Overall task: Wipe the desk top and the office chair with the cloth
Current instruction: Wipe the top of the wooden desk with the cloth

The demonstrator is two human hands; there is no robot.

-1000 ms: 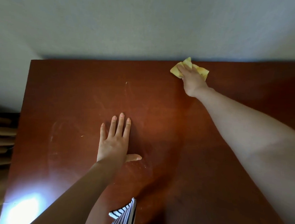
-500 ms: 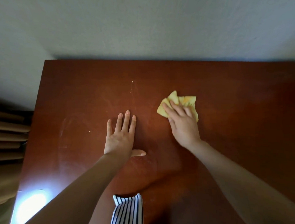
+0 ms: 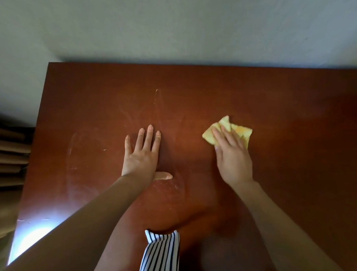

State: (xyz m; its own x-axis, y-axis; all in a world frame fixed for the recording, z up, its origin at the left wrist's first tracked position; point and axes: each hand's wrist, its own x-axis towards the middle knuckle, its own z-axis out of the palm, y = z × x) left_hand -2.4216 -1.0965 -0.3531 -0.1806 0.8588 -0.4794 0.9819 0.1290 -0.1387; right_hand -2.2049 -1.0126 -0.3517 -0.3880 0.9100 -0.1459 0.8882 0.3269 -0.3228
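A reddish-brown wooden desk top [image 3: 296, 124] fills most of the view, with pale streaks and smudges near its middle and left. A crumpled yellow cloth [image 3: 239, 130] lies on it right of centre. My right hand [image 3: 233, 158] presses flat on the cloth with straight fingers, covering its near part. My left hand [image 3: 142, 156] rests flat on the bare desk to the left, fingers spread, thumb out to the right. The office chair is not in view.
A pale wall [image 3: 178, 24] stands right behind the desk's far edge. Brown pleated curtains [image 3: 4, 160] hang past the left edge. A striped garment [image 3: 160, 255] shows at the near edge. A bright glare [image 3: 32, 239] lies on the near left corner.
My right hand has drawn the cloth from the desk's far edge back toward me across the middle of the desk. My left hand has stayed planted.
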